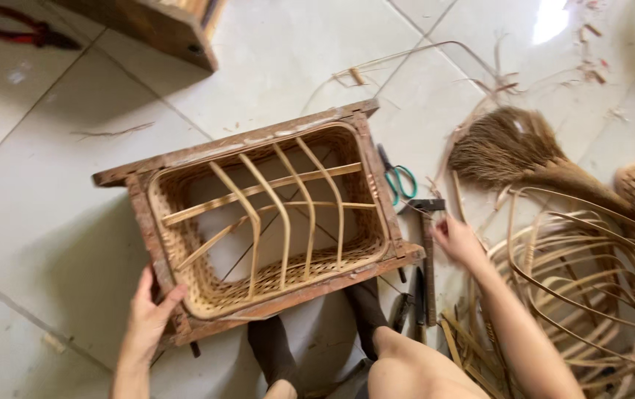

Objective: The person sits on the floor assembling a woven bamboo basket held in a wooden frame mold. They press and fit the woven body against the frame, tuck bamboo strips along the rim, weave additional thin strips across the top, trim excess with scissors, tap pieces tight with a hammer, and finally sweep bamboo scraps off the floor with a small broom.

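Head view looks down on a pale tiled floor (51, 222) where a person sits working cane. Between the knees stands a rough brown wooden box frame (255, 140), rectangular and open at the top, with a half-woven tan wicker basket (206, 292) fitted inside it; bent cane ribs arch across the basket's open middle. The left hand (147, 314) rests on the frame's near left corner, fingers spread and loosely curled over the wood, steadying it rather than gripping hard. The right hand (456, 238) reaches out to the right of the frame, fingers partly curled at the dark metal head of a wooden-handled hammer (428, 251) that lies on the tiles just beside the frame; whether the fingers have closed on it I cannot tell. Green-handled scissors (399, 179) lie close by, above the hammer. Further right sit a brown bristle hand broom (513, 151) and a loose tangle of bent cane hoops (591, 273). Red-handled pliers (14, 31) lie far off at the upper left.
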### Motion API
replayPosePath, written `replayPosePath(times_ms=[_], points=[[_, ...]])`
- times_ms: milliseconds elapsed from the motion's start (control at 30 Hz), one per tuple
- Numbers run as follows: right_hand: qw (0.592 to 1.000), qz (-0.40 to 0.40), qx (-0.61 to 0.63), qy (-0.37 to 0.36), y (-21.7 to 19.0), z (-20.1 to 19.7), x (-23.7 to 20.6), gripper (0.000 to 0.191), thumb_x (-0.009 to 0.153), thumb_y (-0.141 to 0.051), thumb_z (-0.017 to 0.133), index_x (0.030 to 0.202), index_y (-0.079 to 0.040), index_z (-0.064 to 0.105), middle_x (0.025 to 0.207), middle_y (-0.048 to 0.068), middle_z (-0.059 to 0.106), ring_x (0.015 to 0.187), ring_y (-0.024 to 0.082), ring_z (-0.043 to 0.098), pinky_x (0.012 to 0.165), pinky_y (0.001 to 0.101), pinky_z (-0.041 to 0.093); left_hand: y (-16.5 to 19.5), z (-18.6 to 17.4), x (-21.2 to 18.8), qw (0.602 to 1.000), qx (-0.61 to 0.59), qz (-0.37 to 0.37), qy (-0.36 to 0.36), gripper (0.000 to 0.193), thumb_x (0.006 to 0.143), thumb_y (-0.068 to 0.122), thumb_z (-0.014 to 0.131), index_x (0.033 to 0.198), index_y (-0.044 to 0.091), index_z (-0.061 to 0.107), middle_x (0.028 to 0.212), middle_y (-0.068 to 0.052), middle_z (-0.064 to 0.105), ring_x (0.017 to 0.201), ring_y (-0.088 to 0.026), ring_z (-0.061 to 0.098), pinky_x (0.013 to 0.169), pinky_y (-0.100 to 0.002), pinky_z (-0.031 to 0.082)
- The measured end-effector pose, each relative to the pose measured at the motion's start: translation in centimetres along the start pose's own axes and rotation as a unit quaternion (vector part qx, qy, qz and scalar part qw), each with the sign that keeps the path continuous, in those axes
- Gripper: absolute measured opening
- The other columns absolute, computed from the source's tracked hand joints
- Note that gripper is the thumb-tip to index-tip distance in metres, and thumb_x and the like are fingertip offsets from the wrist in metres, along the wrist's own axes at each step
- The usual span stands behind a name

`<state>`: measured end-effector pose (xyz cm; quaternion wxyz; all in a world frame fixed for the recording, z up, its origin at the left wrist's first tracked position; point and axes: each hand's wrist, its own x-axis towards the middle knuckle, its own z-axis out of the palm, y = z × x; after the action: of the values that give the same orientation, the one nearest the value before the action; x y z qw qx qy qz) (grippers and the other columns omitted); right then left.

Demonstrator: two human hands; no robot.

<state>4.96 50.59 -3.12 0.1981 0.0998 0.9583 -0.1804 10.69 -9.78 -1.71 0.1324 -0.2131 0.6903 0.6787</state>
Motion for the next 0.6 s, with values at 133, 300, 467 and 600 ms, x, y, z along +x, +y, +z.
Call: replayPosePath(times_ms=[133, 300, 467, 600], points=[[0.992, -0.001, -0.053, 0.112, 1.1, 6.6, -4.6, 0.046, 0.086, -0.031, 0.073, 0.119, -0.001, 0.060, 0.112, 0.022, 0.070, 0.107, 0.039, 0.067, 0.089, 0.0462, 0.054, -2.6, -0.4, -0.4, 1.000, -0.002, -0.014, -0.001, 0.073, 0.086, 0.017, 0.078, 0.151, 0.001, 0.048, 0.133, -0.011, 0.065, 0.116, -0.018, 0.060, 0.099, -0.033, 0.050], [0.963, 0.094, 0.210, 0.138, 1.3, 5.8, -4.8, 0.046, 0.096, -0.024, 0.073, 0.132, 0.001, 0.057, 0.099, 0.018, 0.066, 0.080, 0.029, 0.060, 0.068, 0.0427, 0.048, -1.6, -2.1, 0.8, 0.986, 0.161, 0.039, -0.018, 0.091, 0.084, 0.039, 0.080, 0.156, 0.004, 0.038, 0.154, -0.013, 0.051, 0.141, -0.023, 0.046, 0.116, -0.039, 0.035], [0.865, 0.080, 0.494, 0.028, -1.5, -0.7, -4.7, 0.044, 0.106, -0.022, 0.060, 0.140, 0.000, 0.042, 0.083, 0.005, 0.055, 0.054, 0.012, 0.045, 0.042, 0.0285, 0.035, -0.6, -2.2, 0.4, 0.984, 0.160, 0.080, -0.012, 0.101, 0.077, 0.053, 0.079, 0.158, 0.009, 0.036, 0.162, -0.015, 0.040, 0.149, -0.027, 0.038, 0.120, -0.043, 0.031], [0.892, -0.009, 0.449, -0.052, -10.6, -5.5, -3.9, 0.044, 0.103, -0.017, 0.043, 0.146, -0.011, 0.043, 0.085, 0.001, 0.060, 0.057, 0.010, 0.052, 0.046, 0.0268, 0.049, -0.6, -2.1, 0.3, 0.978, 0.195, 0.076, 0.017, 0.099, 0.077, 0.054, 0.078, 0.158, 0.014, 0.039, 0.159, -0.015, 0.043, 0.148, -0.029, 0.041, 0.119, -0.046, 0.035]])
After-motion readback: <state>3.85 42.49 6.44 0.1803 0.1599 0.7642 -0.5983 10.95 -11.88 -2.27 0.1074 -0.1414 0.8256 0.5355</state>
